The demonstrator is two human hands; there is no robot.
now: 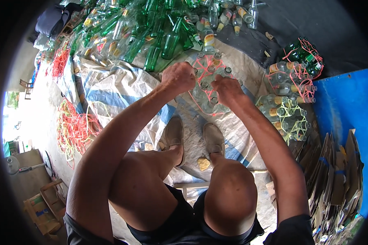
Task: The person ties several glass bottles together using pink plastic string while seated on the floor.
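Note:
A cluster of clear glass bottles [206, 87] stands upright on a woven plastic sheet [118, 85] in front of my feet, wrapped in pink plastic string [203, 62]. My left hand [178, 77] is closed in a fist at the cluster's left edge, gripping the string. My right hand [226, 90] rests on the bottle tops at the right side, fingers closed on the string. Where the string runs inside each fist is hidden.
A big heap of green and clear bottles [151, 32] lies beyond. Tied bottle bundles [294, 77] sit to the right, by a blue board [347, 110] and stacked flattened cardboard [335, 183]. Loose pink and yellow string [71, 128] lies left. My shoes [194, 136] are on the sheet.

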